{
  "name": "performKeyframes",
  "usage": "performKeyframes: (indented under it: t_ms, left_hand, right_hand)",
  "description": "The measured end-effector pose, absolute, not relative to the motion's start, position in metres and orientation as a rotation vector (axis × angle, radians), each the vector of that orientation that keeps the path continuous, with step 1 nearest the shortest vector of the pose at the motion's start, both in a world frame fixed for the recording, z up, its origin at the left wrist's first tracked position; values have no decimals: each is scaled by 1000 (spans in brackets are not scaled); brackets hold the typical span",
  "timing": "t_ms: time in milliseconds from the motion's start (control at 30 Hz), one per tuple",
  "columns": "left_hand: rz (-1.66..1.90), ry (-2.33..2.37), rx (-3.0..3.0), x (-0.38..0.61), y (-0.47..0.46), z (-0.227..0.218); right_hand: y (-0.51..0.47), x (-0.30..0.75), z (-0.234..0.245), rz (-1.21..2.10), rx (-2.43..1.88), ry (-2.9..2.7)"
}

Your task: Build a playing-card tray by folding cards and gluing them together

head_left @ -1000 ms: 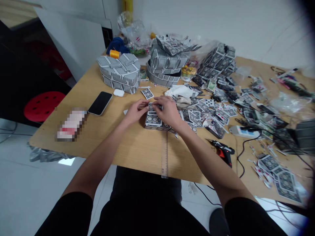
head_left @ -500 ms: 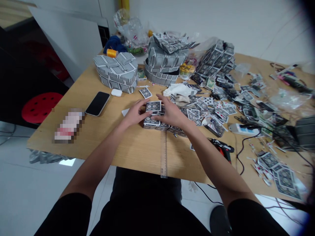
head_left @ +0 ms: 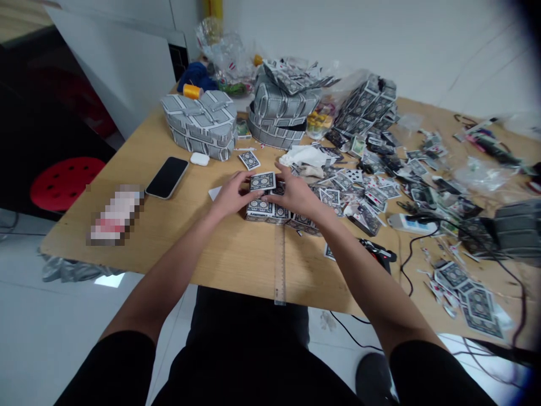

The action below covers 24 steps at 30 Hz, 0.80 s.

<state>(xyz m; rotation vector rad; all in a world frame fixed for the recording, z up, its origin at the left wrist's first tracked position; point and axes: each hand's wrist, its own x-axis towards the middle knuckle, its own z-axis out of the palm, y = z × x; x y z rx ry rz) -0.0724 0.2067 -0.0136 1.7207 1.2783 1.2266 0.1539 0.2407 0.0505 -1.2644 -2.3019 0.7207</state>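
A dark-backed playing card lies flat on top of a low block of folded playing cards near the middle of the table. My left hand grips the card's left side, thumb in front and fingers behind. From the other side my right hand closes round its right edge, the thumb tip close to the left thumb. Parts of the block are hidden under my right hand and wrist. A clear ruler runs from the block to the table's front edge. One loose card lies just behind my hands.
Behind stand a woven heart-shaped box and a round card-woven box. A phone and white earbud case lie left. Scattered cards, a power strip, a black-and-red tool and cables spread right.
My right hand has drawn in closer to the card's right edge. The card has tilted slightly in place. The view has shifted a little.
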Motion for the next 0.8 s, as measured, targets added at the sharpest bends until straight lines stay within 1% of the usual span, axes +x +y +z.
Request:
performKeyframes:
  t_ms: [133, 333, 500, 800]
  left_hand:
    - [1221, 1277, 1766, -75, 206, -11]
    - [1168, 1268, 1932, -83, 207, -11]
    - [1133, 1231, 1890, -87, 206, -10]
    - [1103, 1220, 1876, -89, 205, -9]
  right_hand:
    - [242, 153, 53, 711, -1230, -2337]
    - [239, 151, 61, 589, -1084, -2499]
    - [237, 151, 63, 545, -971, -2586]
    - [242, 148, 63, 436, -1118, -2522]
